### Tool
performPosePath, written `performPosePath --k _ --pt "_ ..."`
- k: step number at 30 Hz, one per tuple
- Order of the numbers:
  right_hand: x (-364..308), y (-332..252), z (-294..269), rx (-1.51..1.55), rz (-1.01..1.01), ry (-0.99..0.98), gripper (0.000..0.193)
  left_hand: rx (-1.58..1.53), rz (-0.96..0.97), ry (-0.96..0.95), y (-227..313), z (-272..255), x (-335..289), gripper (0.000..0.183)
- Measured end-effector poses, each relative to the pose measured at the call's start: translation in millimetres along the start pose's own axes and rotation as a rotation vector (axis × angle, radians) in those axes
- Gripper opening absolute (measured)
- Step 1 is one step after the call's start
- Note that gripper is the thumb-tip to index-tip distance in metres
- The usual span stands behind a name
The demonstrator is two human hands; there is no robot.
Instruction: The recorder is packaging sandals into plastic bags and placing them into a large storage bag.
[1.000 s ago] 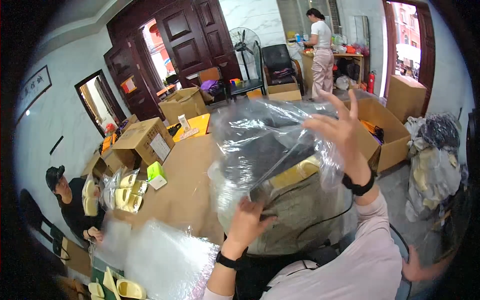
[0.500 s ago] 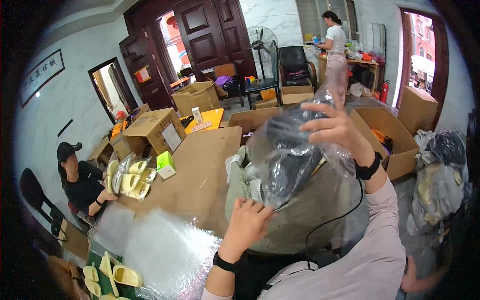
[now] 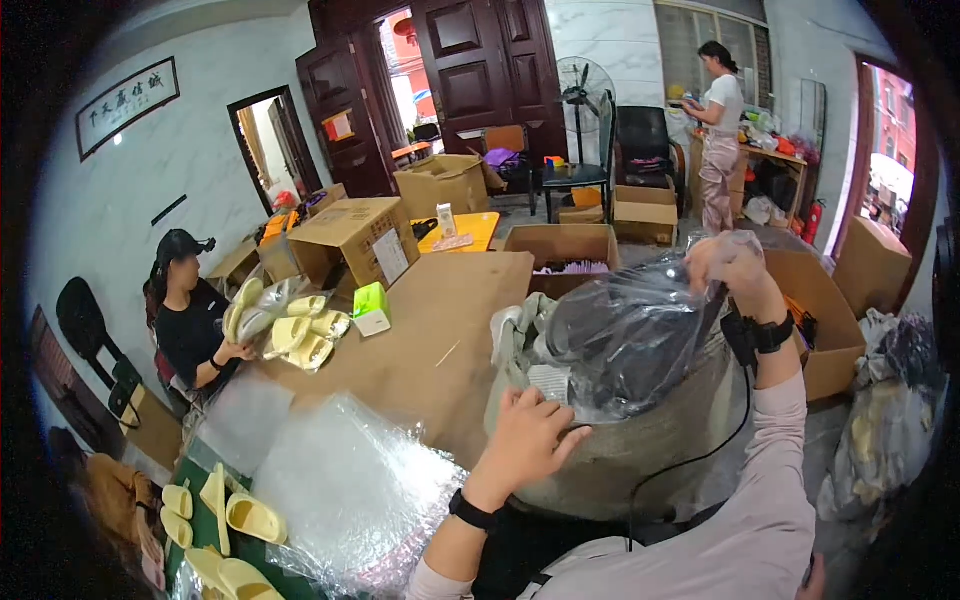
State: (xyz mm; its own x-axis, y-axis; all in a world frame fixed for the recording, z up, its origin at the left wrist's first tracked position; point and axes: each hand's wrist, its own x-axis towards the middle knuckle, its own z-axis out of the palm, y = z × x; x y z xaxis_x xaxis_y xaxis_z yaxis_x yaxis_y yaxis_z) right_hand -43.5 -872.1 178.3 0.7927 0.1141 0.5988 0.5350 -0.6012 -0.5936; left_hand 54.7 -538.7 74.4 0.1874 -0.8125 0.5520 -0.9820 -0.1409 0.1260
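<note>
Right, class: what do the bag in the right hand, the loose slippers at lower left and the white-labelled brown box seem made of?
Bag: thin plastic film, clear and glossy; it shows sharp highlights and creases.
Slippers: perhaps moulded foam or rubber, smooth and fairly matt; evenly coloured, no seams visible.
Box: apparently cardboard, matt brown, with flat panels and crisp edges.

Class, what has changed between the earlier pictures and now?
The clear bag, earlier raised and spread wide, now sits lower over the grey-green sack. The right hand, fingers spread before, has closed on its far end. The left hand stays by its near edge; the green-and-white box stayed put.
</note>
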Motion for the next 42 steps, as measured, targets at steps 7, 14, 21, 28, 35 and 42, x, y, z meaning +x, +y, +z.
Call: performPosePath --k 7,14,21,28,35,42 --pt "21 23 23 -0.073 -0.133 -0.144 0.024 -0.137 0.097 -0.032 1 8 12 0.011" --pt "36 58 84 0.144 -0.117 -0.191 0.020 -0.270 0.020 -0.049 -2 6 5 0.011" --pt "45 48 72 -0.644 -0.356 -0.027 0.007 -0.423 -0.037 -0.127 13 -12 9 0.019" --pt "62 21 83 -0.731 -0.532 -0.203 0.011 -0.074 -0.065 -0.144 12 -2 14 0.022" --pt "35 30 89 0.436 0.040 -0.383 0.023 -0.331 -0.105 -0.008 5 -7 18 0.020" --pt "29 18 95 0.589 0.288 -0.610 0.020 -0.313 -0.019 0.011 5 -18 23 0.018"
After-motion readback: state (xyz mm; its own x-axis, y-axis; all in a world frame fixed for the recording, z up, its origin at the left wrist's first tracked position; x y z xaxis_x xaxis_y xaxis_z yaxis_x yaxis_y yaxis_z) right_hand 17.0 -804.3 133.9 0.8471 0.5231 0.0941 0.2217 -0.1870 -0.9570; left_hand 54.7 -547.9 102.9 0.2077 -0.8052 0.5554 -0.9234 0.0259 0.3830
